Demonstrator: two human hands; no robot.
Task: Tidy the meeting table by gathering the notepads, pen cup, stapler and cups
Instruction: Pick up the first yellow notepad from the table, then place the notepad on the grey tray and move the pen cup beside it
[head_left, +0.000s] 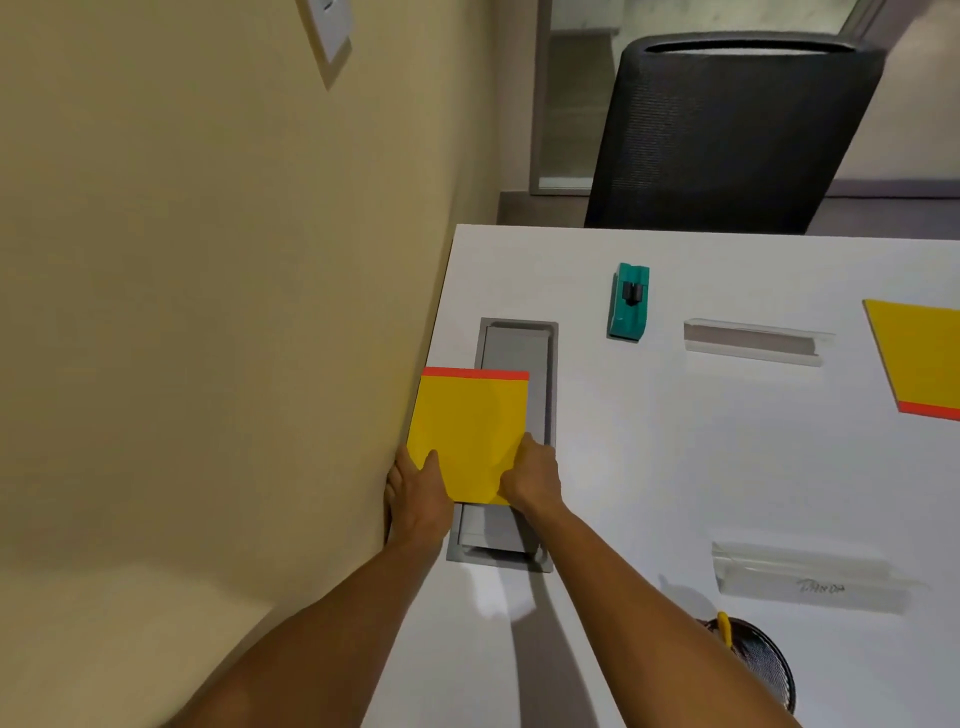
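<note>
both hands, left (415, 493) and right (532, 480), pinched the near corners of the yellow red-topped paper notepad (467, 431), whose far end, beyond the fingers, looked likely to sag or slip.

left: wall (208, 312) hard against table (649, 493) edge, no passage
centre: bare top between stapler (628, 302), nameplates (753, 343), open
far: chair (727, 135) blocks edge

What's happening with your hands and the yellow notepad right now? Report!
Left hand and right hand both gripping the yellow notepad with red binding. Pad sits over the grey cable hatch at the white table edge. Nothing blocking.
</note>
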